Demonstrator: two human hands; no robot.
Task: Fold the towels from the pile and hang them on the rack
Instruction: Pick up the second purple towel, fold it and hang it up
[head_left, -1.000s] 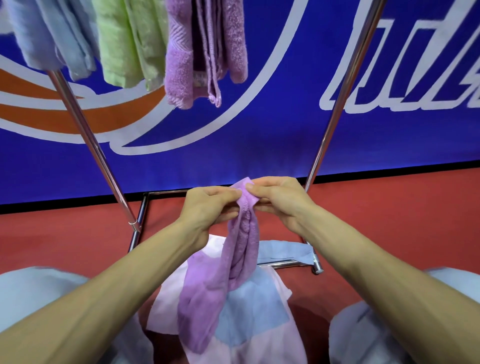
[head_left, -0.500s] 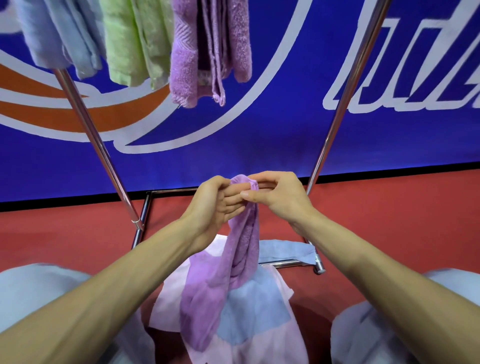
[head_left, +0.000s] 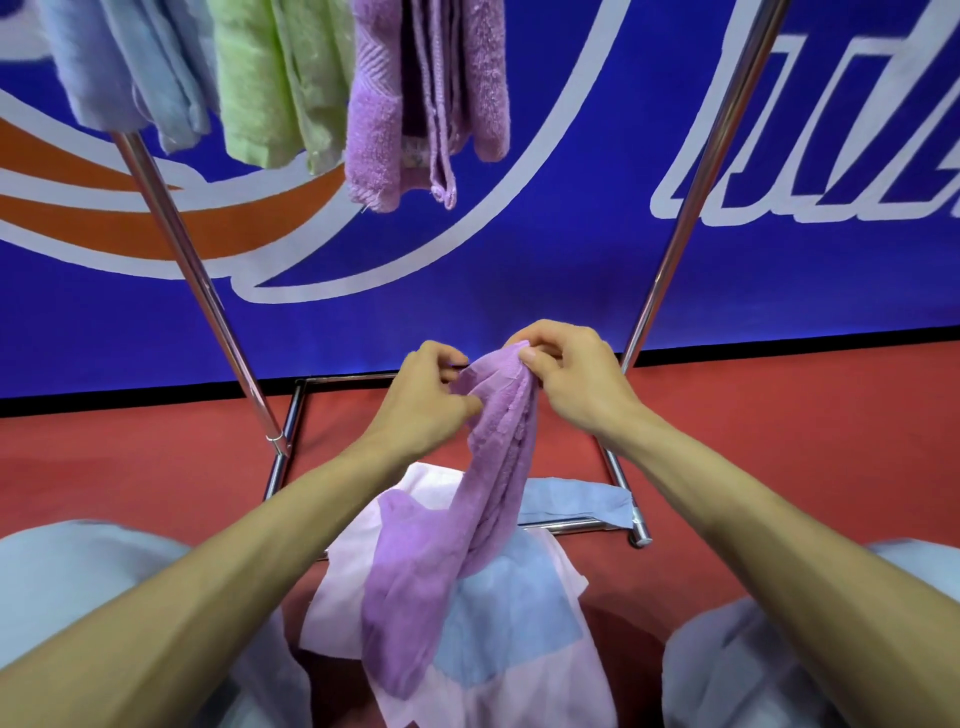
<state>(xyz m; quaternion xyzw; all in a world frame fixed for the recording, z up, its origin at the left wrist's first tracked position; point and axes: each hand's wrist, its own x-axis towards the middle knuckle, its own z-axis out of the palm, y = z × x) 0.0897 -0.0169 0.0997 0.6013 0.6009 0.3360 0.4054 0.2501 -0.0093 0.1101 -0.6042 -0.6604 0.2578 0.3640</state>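
Note:
A purple towel (head_left: 488, 493) hangs bunched from both my hands in the middle of the view. My right hand (head_left: 571, 379) pinches its top corner between thumb and fingers. My left hand (head_left: 426, 400) pinches the edge just left of that. The towel's lower end drapes onto the pile (head_left: 514, 613) of pale pink and blue towels on the floor between my knees. The chrome rack (head_left: 202, 280) stands in front, with a blue towel (head_left: 130, 67), a green towel (head_left: 275, 78) and a purple towel (head_left: 426, 98) hung along its top.
The rack's right pole (head_left: 691, 208) slants up beside my right hand. Its base bars (head_left: 623, 483) lie on the red floor, with a blue towel (head_left: 571, 499) draped over the near one. A blue banner wall stands behind. My knees fill the lower corners.
My hands have drawn slightly apart along the towel's top edge, spreading the corner wider. The towel still hangs down to the pile.

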